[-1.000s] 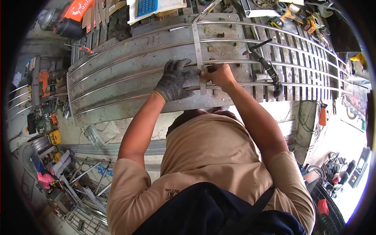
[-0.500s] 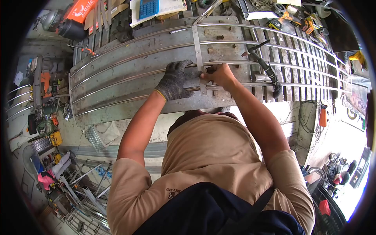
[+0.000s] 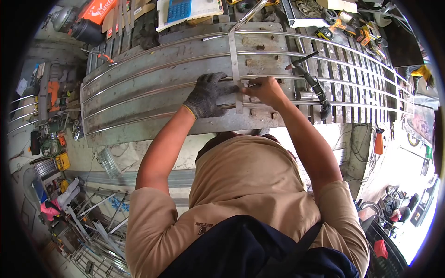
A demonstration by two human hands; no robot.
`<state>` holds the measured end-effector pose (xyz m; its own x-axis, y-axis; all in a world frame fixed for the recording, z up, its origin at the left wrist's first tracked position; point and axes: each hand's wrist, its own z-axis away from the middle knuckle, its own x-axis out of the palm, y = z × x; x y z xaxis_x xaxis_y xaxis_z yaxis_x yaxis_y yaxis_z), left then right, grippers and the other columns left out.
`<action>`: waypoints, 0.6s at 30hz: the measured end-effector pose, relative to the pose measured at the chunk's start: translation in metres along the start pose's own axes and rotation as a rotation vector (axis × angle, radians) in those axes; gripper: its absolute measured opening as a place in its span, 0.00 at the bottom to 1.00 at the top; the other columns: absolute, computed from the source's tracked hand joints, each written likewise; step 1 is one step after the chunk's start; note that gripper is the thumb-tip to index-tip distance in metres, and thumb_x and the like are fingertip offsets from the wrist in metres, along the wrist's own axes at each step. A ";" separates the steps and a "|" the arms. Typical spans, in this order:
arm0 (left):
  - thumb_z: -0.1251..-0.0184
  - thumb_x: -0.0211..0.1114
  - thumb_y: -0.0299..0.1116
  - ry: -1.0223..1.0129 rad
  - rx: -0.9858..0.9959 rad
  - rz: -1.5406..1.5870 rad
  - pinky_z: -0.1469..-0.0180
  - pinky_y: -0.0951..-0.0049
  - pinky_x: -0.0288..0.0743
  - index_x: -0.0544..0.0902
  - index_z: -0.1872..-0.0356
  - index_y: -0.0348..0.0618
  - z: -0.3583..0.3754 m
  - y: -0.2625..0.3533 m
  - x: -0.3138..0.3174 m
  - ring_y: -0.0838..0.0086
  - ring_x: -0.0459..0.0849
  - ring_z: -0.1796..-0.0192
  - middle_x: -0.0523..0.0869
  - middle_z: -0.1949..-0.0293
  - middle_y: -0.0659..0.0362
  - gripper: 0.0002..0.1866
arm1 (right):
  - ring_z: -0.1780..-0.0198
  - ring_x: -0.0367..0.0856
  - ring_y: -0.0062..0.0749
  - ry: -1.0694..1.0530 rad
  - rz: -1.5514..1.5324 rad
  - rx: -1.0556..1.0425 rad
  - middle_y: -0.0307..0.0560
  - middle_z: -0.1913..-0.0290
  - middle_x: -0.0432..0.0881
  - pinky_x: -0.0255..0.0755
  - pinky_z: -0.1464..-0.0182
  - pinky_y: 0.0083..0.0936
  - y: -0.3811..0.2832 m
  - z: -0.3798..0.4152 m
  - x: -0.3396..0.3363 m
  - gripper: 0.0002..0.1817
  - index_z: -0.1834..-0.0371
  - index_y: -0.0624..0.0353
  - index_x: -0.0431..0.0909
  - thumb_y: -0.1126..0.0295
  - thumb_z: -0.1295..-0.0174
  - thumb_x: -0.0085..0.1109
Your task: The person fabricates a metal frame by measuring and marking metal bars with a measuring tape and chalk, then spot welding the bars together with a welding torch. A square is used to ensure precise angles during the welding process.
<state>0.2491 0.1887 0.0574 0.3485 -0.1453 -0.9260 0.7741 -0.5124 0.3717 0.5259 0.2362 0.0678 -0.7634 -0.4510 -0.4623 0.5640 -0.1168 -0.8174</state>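
Observation:
My left hand [image 3: 206, 96], in a dark grey knitted glove, lies over the thin metal rods [image 3: 148, 95] with its fingers spread. One gloved fingertip reaches the left edge of a flat metal strip [image 3: 235, 60] that crosses the rods. From the other side, my bare right hand [image 3: 267, 91] pinches at the strip's lower part with thumb and bent fingers. Its fingertips partly hide the strip there. Just right of my right hand, a black welding torch [image 3: 311, 78] rests across the rods.
A metal plate [image 3: 181, 58] lies beneath the rods on the slatted bench [image 3: 354, 88]. Along the back are a blue calculator [image 3: 179, 9], a tape measure [image 3: 324, 33] and an orange bag [image 3: 96, 13]. Metal frames [image 3: 99, 231] stand on the floor at lower left.
The view has shifted slightly, so the bench sits a little lower in it. Both hands stay at the strip; my right fingers have shifted slightly on it.

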 end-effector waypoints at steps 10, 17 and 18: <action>0.58 0.89 0.55 -0.015 -0.073 0.137 0.19 0.45 0.62 0.86 0.25 0.71 0.002 -0.018 0.018 0.48 0.71 0.23 0.72 0.21 0.49 0.48 | 0.31 0.86 0.64 0.459 0.896 0.322 0.72 0.34 0.85 0.75 0.29 0.64 0.078 0.066 -0.145 0.43 0.15 0.60 0.61 0.69 0.33 0.68; 0.62 0.92 0.45 0.024 -0.110 0.157 0.20 0.46 0.67 0.75 0.20 0.53 0.006 -0.014 0.013 0.45 0.73 0.25 0.76 0.25 0.45 0.59 | 0.51 0.92 0.68 0.477 0.541 0.001 0.72 0.52 0.90 0.81 0.47 0.56 0.111 0.092 -0.167 0.40 0.15 0.60 0.59 0.76 0.29 0.64; 0.61 0.91 0.46 0.013 -0.045 0.106 0.21 0.46 0.67 0.78 0.22 0.57 0.006 -0.016 0.014 0.46 0.73 0.25 0.76 0.25 0.45 0.56 | 0.50 0.92 0.62 0.490 0.496 -0.029 0.70 0.51 0.90 0.81 0.45 0.51 0.091 0.104 -0.168 0.38 0.16 0.63 0.59 0.74 0.26 0.66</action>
<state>0.2380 0.1898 0.0383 0.4361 -0.1849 -0.8807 0.7557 -0.4560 0.4700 0.7384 0.2097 0.1067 -0.4754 0.0072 -0.8798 0.8796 0.0270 -0.4750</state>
